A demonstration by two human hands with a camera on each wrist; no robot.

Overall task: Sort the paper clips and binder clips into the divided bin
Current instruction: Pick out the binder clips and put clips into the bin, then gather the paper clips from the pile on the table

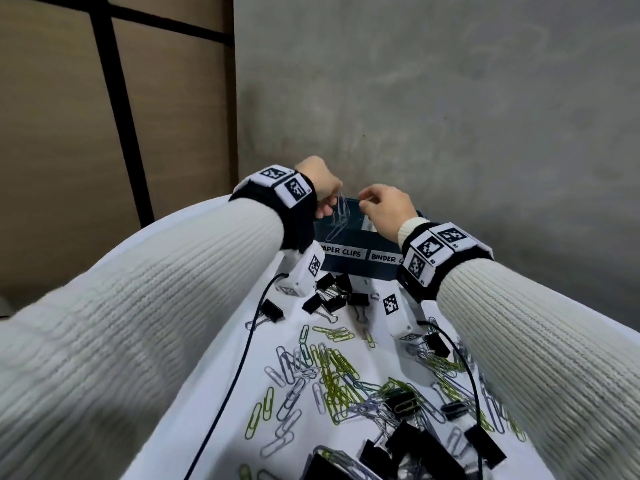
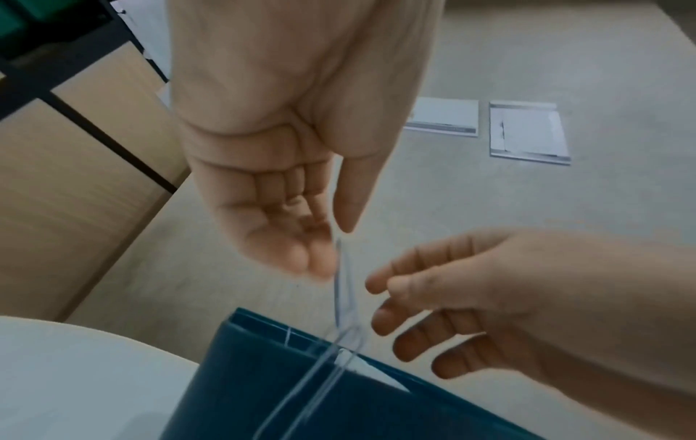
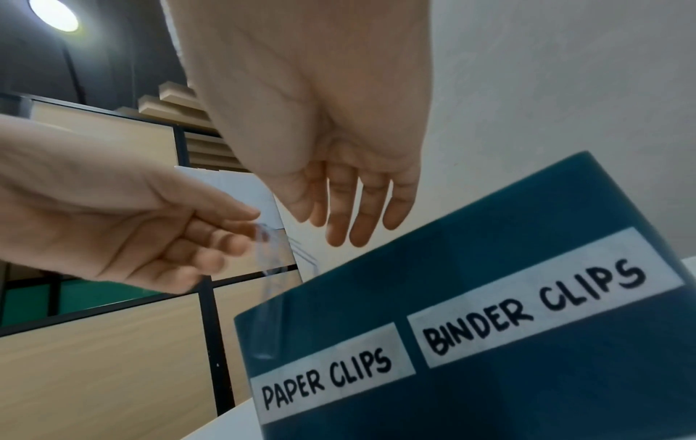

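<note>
Dangling from the pinched fingertips of the left hand [image 1: 320, 188], a blurred cluster of silvery wire paper clips [image 1: 338, 216] hangs straight below that hand, over the left compartment of the dark teal divided bin [image 1: 360, 268], the one whose white label reads PAPER CLIPS; holding them above the opening looks meant to let them fall inside rather than onto the white tabletop [image 1: 221, 393]. The right hand [image 1: 384, 211] hovers just beside the cluster, over the bin, its fingers loosely bent and its thumb near the forefinger (whether it pinches anything I cannot tell from either wrist view). Nearer the body than both hands, green and silver paper clips [image 1: 332, 375] and black binder clips [image 1: 332, 296] lie mixed on the tabletop, so much sorting seems left.
</note>
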